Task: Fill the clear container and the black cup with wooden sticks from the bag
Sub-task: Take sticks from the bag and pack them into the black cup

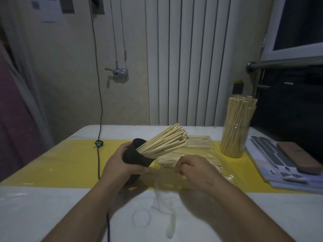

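Fingers and thumb of my left hand [120,163] are wrapped round the black cup [135,155]. It's tipped rightward over the yellow strip [70,159], wooden sticks [167,139] fanning from its mouth. Right hand [194,169]: fingers curled tight above the clear bag [206,155]. Pinching anything? Can't tell. The clear container [235,142] stands upright beyond the bag, packed with sticks.

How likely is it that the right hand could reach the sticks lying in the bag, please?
Probably yes: the right hand hovers beside the clear bag, whose sticks lie just beyond its knuckles; the black cup in the left hand sits aside.
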